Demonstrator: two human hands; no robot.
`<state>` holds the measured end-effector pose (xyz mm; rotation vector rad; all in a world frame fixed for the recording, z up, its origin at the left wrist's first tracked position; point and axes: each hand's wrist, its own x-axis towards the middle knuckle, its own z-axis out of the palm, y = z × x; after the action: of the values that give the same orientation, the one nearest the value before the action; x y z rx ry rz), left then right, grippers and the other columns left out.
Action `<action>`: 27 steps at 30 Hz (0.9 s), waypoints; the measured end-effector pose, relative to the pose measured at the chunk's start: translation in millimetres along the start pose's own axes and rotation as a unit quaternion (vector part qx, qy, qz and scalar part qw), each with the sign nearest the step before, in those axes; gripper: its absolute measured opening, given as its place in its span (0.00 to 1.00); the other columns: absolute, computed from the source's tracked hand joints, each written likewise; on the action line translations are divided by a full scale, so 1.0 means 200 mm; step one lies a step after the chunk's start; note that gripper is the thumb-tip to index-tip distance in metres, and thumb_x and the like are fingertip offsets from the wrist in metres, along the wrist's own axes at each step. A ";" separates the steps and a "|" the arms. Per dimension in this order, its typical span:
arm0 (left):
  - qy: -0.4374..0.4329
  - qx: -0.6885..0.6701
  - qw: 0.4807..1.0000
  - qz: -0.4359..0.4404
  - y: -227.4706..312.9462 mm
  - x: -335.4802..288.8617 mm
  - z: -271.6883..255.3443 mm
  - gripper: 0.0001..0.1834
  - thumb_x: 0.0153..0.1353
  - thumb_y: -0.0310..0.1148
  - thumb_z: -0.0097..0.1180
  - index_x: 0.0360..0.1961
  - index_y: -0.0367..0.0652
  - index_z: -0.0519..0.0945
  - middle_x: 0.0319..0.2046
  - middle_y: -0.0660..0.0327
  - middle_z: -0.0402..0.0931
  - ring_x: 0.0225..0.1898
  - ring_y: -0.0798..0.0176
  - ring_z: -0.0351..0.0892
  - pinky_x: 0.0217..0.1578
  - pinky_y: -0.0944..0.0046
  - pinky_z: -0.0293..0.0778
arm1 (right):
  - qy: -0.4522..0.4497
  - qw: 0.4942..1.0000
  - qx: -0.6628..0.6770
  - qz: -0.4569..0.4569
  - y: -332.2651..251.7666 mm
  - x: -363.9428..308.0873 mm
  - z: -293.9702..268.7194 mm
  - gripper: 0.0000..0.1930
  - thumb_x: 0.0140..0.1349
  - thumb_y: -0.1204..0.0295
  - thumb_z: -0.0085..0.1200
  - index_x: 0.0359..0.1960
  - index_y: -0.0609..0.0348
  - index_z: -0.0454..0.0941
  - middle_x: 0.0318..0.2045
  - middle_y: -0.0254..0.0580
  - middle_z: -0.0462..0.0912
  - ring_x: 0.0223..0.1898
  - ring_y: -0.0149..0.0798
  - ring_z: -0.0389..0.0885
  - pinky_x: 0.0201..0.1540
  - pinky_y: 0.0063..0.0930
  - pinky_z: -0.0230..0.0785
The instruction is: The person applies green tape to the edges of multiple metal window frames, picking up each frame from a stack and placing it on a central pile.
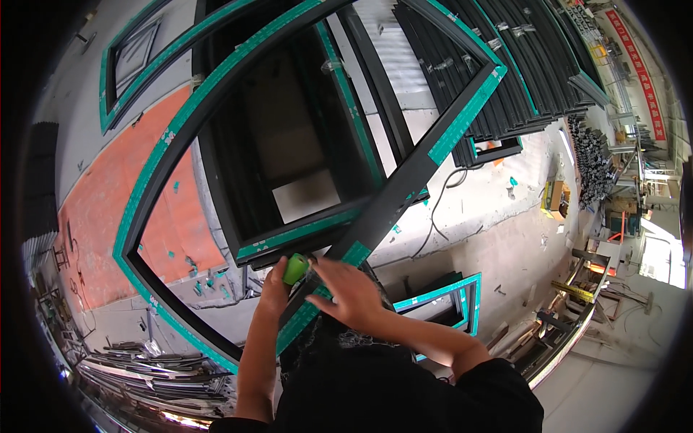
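The left hand (pixel 273 289) is closed around a small green object (pixel 296 268); the right hand (pixel 350 296) is beside it, thumb apart, its blurred fingertips leaving any grip undetermined. The large black frame (pixel 393 206) extends ahead from beneath the hands. Progress, as judged: green strip (pixel 465 115) covers most of its visible face — the right-hand member remains bare black between two strips; whether this stretch requires covering cannot be determined. The left forearm hides part of the near corner, and the upper edge crops the far side. Beyond, stacked dark profiles (pixel 498 72) are partly overlapped.
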<state>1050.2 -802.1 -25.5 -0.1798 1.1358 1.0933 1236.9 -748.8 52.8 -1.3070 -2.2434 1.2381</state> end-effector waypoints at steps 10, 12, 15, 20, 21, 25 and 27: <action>-0.083 0.373 0.923 0.053 0.09 -0.06 0.01 0.21 0.66 0.46 0.44 0.46 0.39 0.78 0.40 0.62 0.77 0.44 0.66 0.73 0.49 0.66 0.66 | -0.076 0.990 -0.079 0.088 -0.05 -0.18 -0.03 0.33 0.47 0.59 0.63 0.54 0.60 0.66 0.40 0.50 0.78 0.41 0.50 0.78 0.41 0.41 0.72; -0.034 0.307 0.950 0.047 0.03 0.04 -0.05 0.20 0.66 0.44 0.45 0.46 0.39 0.77 0.41 0.61 0.78 0.46 0.64 0.74 0.49 0.64 0.66 | -0.174 0.964 -0.109 0.167 0.09 -0.28 -0.02 0.33 0.46 0.57 0.62 0.53 0.60 0.67 0.36 0.50 0.79 0.39 0.50 0.79 0.39 0.42 0.73; -0.035 0.339 0.939 -0.040 -0.06 0.22 -0.09 0.20 0.65 0.43 0.47 0.48 0.38 0.77 0.43 0.59 0.78 0.47 0.64 0.74 0.49 0.65 0.67 | -0.167 0.956 -0.135 0.198 0.38 -0.30 0.25 0.31 0.45 0.56 0.61 0.49 0.62 0.69 0.32 0.51 0.79 0.36 0.52 0.79 0.35 0.43 0.73; -0.177 0.348 0.900 -0.193 -0.12 0.39 -0.12 0.24 0.63 0.37 0.51 0.58 0.40 0.68 0.51 0.55 0.73 0.51 0.62 0.72 0.52 0.63 0.68 | 0.074 0.987 0.101 0.098 0.82 -0.16 0.88 0.28 0.49 0.60 0.59 0.51 0.60 0.70 0.37 0.49 0.80 0.40 0.50 0.79 0.41 0.40 0.71; -0.207 0.285 0.915 -0.196 -0.11 0.40 -0.13 0.27 0.61 0.38 0.53 0.60 0.40 0.67 0.53 0.54 0.71 0.52 0.61 0.72 0.52 0.62 0.68 | 0.141 0.964 0.198 0.107 0.86 -0.15 0.97 0.27 0.51 0.60 0.58 0.51 0.59 0.71 0.38 0.48 0.80 0.41 0.50 0.78 0.42 0.40 0.71; -0.219 0.341 0.896 -0.183 -0.15 0.46 -0.15 0.32 0.57 0.38 0.56 0.61 0.37 0.64 0.55 0.54 0.70 0.54 0.61 0.70 0.54 0.63 0.66 | 0.116 0.916 0.349 0.159 0.88 -0.14 1.06 0.20 0.55 0.63 0.55 0.48 0.59 0.75 0.42 0.44 0.80 0.44 0.48 0.77 0.48 0.37 0.68; -0.169 0.344 0.909 -0.166 -0.18 0.45 -0.17 0.31 0.57 0.39 0.56 0.59 0.37 0.65 0.53 0.55 0.70 0.53 0.61 0.70 0.54 0.62 0.66 | 0.096 0.994 0.039 0.039 0.84 -0.17 0.91 0.19 0.55 0.61 0.54 0.46 0.57 0.76 0.43 0.46 0.80 0.44 0.50 0.77 0.48 0.39 0.68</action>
<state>1056.3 -785.9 -126.6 0.3524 1.0601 0.3569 1246.1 -836.2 -181.2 -1.4322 -2.0102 1.1586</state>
